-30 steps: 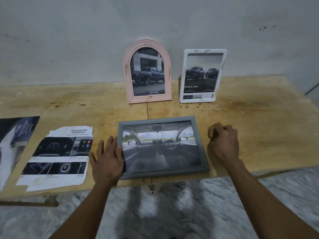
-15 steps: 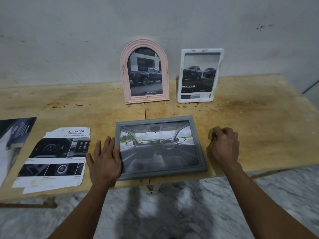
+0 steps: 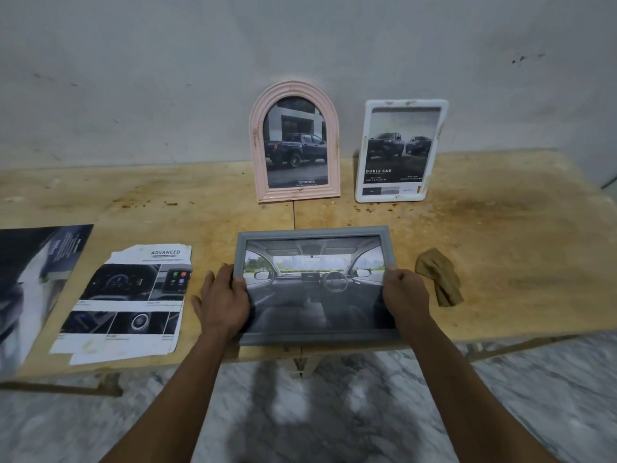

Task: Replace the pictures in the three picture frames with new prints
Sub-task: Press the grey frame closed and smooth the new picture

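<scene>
Dropped cloth (image 3: 440, 278) near right side of worktop (image 3: 521, 235) | both hands now pinching grey frame (image 3: 315, 286) at front edge: left hand (image 3: 223, 300), right hand (image 3: 405, 295) | stiff, light, likely glazed, fragile; hold by side rails.

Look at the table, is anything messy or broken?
Yes. The printed car brochure sheet left of the grey frame has ragged, torn edges. A crumpled brown cloth lies loose beside it, and the wooden tabletop is stained.
</scene>
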Tool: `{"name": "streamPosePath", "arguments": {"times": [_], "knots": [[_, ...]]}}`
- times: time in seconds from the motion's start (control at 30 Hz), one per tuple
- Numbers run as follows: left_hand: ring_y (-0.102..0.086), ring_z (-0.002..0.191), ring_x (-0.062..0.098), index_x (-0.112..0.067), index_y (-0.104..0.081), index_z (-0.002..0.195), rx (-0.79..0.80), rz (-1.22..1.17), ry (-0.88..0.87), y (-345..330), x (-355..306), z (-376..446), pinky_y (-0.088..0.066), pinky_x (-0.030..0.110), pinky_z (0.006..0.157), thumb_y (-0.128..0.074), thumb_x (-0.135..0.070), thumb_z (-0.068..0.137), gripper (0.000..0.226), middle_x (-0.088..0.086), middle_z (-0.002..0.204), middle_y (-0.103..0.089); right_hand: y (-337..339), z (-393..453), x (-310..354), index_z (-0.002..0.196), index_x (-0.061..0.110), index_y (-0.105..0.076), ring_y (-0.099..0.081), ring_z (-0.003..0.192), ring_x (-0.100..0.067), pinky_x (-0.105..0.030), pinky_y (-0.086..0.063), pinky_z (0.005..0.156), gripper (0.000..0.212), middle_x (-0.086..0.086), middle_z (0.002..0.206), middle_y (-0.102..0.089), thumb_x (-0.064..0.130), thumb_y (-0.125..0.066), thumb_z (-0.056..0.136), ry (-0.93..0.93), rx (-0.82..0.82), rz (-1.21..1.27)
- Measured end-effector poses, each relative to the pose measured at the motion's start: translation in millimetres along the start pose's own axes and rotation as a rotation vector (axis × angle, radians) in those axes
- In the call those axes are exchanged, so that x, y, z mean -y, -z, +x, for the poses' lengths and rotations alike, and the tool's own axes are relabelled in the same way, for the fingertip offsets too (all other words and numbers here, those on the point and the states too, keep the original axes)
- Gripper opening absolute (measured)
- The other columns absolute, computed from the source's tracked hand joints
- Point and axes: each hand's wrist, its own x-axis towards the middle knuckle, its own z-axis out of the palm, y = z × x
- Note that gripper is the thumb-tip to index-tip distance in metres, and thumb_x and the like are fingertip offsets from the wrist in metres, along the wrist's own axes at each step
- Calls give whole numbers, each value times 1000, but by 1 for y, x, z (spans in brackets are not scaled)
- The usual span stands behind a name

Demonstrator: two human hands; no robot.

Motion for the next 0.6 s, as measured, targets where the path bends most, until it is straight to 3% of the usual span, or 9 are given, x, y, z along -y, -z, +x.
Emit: {"name": "streamPosePath", "arguments": {"times": [0.1, 0.2, 0.3, 0.4, 0.53, 0.6], "knots": [[-57, 103, 33, -17, -52, 133, -28, -208, 47, 14, -16, -9, -45, 44, 93, -38, -24, 104, 33, 9, 115, -63, 4, -11, 2, 84, 7, -56, -50, 79, -26, -34, -37, 68, 39, -8, 80, -53, 38, -36, 100, 12, 16, 154], [-56, 91, 24, -12, -58, 121, -83, -482, 234, 40, -30, -20, -45, 32, 79, -46, -24, 102, 25, 10, 110, -62, 20, -29, 12, 83, 13, -55, -50, 76, -23, -33, -39, 64, 27, -4, 74, -51, 29, -41, 100, 116, 84, 306], [-53, 84, 22, -10, -63, 96, -111, -693, 355, 74, -35, -34, -40, 29, 76, -49, -23, 102, 20, 8, 90, -60, 38, -49, 39, 85, 21, -58, -57, 76, -18, -29, -45, 66, 22, -1, 81, -59, 28, -45, 101, 81, 203, 379], [-47, 76, 20, -9, -60, 75, -146, -749, 357, 116, -35, -48, -38, 31, 69, -52, -22, 101, 30, 5, 72, -52, 52, -73, 75, 89, 13, -66, -68, 74, -16, -31, -52, 69, 39, -3, 82, -71, 40, -41, 102, 26, 316, 468], [-52, 88, 21, -11, -64, 87, -154, -779, 348, 179, -35, -56, -40, 30, 82, -51, -22, 102, 23, 7, 89, -60, 61, -96, 128, 105, 12, -63, -69, 87, -28, -37, -56, 71, 28, -15, 98, -70, 32, -44, 103, 17, 374, 563], [-53, 95, 22, -8, -66, 101, -177, -795, 330, 210, -32, -52, -40, 30, 85, -51, -23, 102, 21, 11, 103, -63, 57, -103, 157, 105, 11, -64, -69, 85, -31, -39, -58, 68, 25, -16, 96, -71, 28, -45, 103, -2, 439, 619]]}}
